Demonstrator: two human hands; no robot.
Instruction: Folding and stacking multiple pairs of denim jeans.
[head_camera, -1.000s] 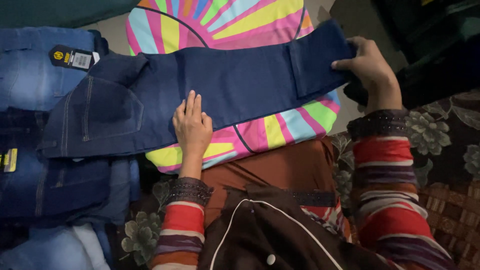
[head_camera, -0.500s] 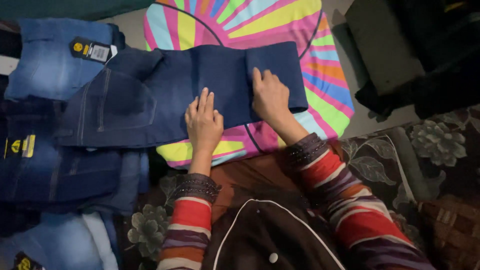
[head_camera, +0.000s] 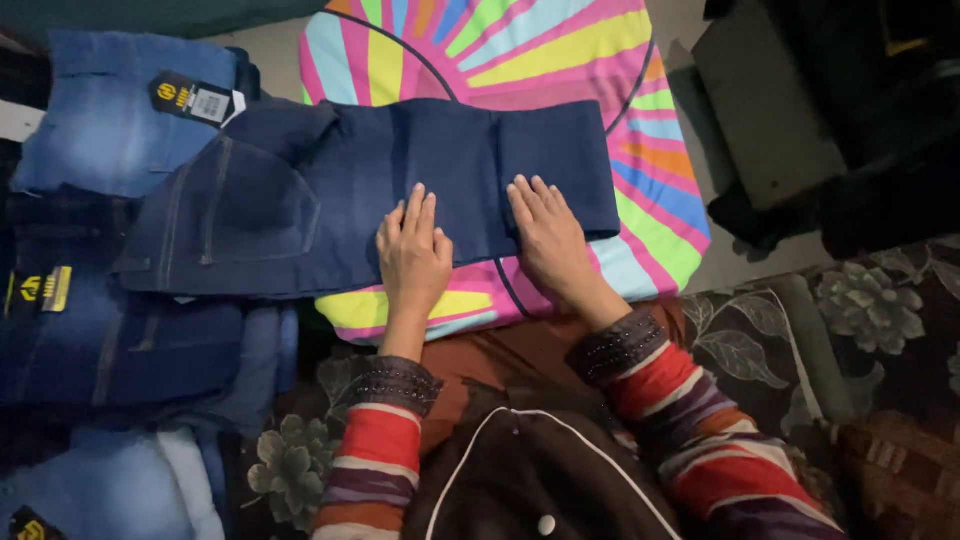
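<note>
Left hand (head_camera: 412, 262), right hand (head_camera: 548, 235): grip apart, palms flat on folded jeans (head_camera: 400, 190) near edge.

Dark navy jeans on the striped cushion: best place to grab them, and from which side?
Take the dark navy denim jeans at the folded leg end, coming in from the right. That end is a doubled, straight-edged flap lying flat on the round rainbow-striped cushion, its right edge free; the waist end overlaps the lighter jeans pile.

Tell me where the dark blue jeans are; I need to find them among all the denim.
In the head view, the dark blue jeans lie across the striped round cushion, centre-left, under both flat hands, right of the lighter jeans pile.
</note>
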